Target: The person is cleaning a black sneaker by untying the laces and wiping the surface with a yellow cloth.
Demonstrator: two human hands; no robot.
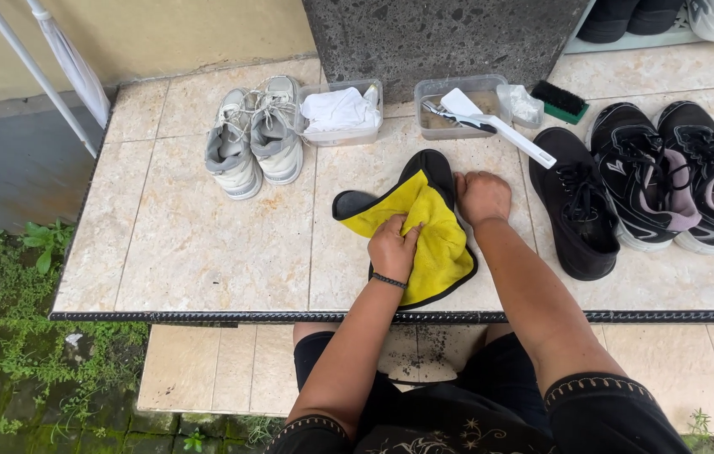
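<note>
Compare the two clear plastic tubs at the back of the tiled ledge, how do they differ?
The left tub is filled with bunched white cloth, while the right tub holds a white-handled brush sticking out over its rim. The left tub sits beside the grey sneakers; the right tub sits beside the black scrub brush. Both are clear, rectangular and against the stone wall.

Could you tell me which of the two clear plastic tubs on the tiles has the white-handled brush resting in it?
The right-hand tub, nearer the black shoes; the brush lies across it. The left tub holds white cloth.
</note>
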